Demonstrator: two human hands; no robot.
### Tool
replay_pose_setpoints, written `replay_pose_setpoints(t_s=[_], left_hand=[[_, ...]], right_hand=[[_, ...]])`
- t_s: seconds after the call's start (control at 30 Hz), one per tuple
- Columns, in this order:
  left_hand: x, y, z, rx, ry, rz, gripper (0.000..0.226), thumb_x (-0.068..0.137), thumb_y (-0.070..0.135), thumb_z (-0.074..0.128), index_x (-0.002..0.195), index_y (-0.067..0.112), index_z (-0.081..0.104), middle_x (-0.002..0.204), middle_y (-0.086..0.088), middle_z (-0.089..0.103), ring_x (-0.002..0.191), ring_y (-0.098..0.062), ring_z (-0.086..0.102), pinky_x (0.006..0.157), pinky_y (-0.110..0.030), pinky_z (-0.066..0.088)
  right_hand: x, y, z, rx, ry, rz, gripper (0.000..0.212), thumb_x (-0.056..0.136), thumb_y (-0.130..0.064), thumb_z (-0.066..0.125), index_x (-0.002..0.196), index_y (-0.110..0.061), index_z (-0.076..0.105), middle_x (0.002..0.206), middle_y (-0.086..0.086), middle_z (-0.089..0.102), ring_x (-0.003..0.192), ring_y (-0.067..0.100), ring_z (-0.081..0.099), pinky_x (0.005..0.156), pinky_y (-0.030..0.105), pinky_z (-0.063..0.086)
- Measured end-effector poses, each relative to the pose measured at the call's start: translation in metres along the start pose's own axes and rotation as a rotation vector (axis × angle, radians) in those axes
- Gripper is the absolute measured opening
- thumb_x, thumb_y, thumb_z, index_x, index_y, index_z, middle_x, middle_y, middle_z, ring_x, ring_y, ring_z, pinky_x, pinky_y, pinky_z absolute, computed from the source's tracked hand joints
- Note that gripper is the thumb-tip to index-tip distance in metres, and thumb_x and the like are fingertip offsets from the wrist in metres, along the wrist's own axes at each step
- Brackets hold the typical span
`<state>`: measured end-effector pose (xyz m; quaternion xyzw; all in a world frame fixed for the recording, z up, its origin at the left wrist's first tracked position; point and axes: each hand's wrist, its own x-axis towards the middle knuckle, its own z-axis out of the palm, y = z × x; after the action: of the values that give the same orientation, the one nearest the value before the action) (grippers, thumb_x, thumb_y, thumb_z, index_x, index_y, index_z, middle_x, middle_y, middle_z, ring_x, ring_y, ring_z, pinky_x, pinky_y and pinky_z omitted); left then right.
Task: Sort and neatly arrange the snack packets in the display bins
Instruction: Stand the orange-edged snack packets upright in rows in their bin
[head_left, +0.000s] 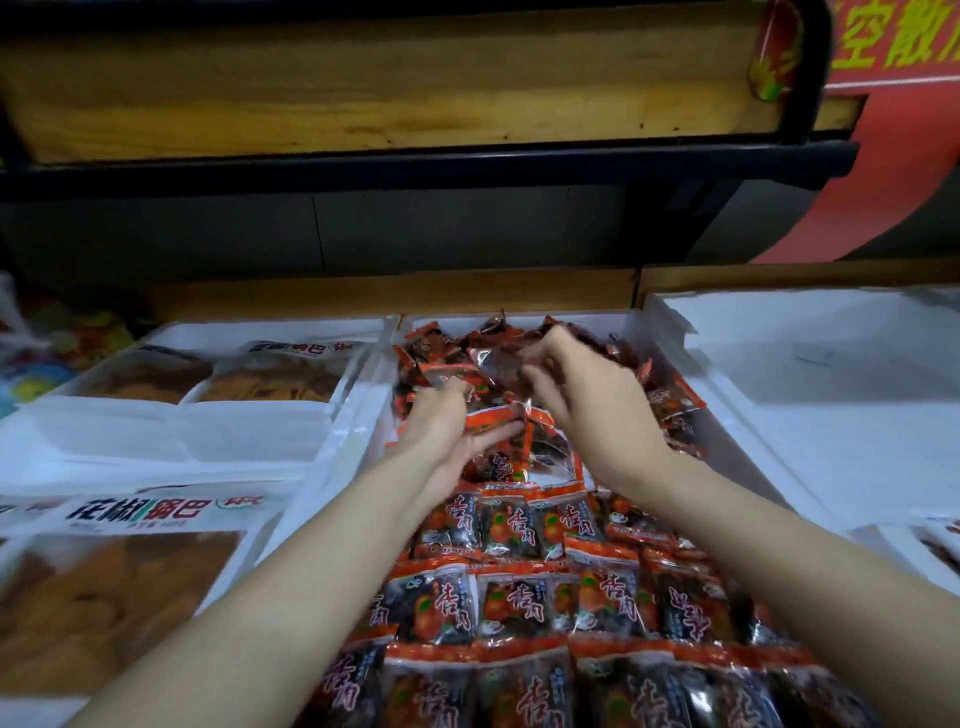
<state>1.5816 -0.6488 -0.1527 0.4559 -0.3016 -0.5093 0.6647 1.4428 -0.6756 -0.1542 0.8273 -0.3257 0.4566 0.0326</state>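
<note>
Beyond my hands, snack packets (670, 400) are lying jumbled in the bin (363, 410). My right hand (587, 395) is pinching one and my left hand (447, 426) is gripping another. I'm aiming to lay each flat, label upright, extending the neat rows (509, 525) under my wrists.

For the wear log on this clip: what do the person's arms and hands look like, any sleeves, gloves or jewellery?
The left forearm and right forearm are bare to the frame edge; no sleeves show. The left hand and right hand wear no gloves. No watch, bracelet or ring is visible, though the fingers are blurred.
</note>
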Motion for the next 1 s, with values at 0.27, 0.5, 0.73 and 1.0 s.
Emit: replay_pose_setpoints(t_s=[0.27,0.5,0.73,1.0], left_hand=[[-0.021,-0.005,-0.012,-0.12,-0.045,0.022,0.024,0.095,0.018,0.057,0.116,0.006,0.057,0.122,-0.017,0.063,0.105,-0.026,0.064,0.07,-0.036,0.059],[-0.016,-0.009,-0.025,-0.154,-0.015,0.048,0.043,0.091,0.008,0.061,0.132,0.01,0.047,0.133,-0.016,0.055,0.104,-0.029,0.067,0.078,-0.044,0.06],[0.0,-0.014,-0.035,-0.086,-0.012,0.037,0.046,0.091,0.011,0.063,0.133,0.012,0.046,0.138,-0.014,0.052,0.121,-0.034,0.055,0.079,-0.047,0.059],[-0.003,-0.018,-0.035,-0.016,0.045,-0.05,0.051,0.095,0.011,0.058,0.141,0.014,0.038,0.142,-0.012,0.048,0.064,-0.024,0.073,0.109,-0.06,0.032]], right_hand=[[-0.016,-0.012,0.0,0.236,-0.337,-0.099,0.03,0.096,-0.028,0.051,0.125,-0.02,0.052,0.129,-0.011,0.056,0.114,0.002,0.054,0.096,0.019,0.045],[-0.004,0.042,0.022,0.078,-0.358,0.315,0.047,0.089,-0.018,0.064,0.132,-0.013,0.045,0.136,0.003,0.051,0.125,0.016,0.048,0.105,0.026,0.037],[-0.002,0.073,0.052,-0.005,-0.615,0.423,0.069,0.078,-0.022,0.076,0.137,-0.017,0.041,0.131,0.005,0.051,0.112,0.021,0.054,0.096,0.032,0.046],[0.011,0.059,0.044,0.023,-0.226,0.35,0.025,0.094,-0.025,0.056,0.115,-0.013,0.06,0.099,0.005,0.068,0.077,0.012,0.063,0.072,0.026,0.054]])
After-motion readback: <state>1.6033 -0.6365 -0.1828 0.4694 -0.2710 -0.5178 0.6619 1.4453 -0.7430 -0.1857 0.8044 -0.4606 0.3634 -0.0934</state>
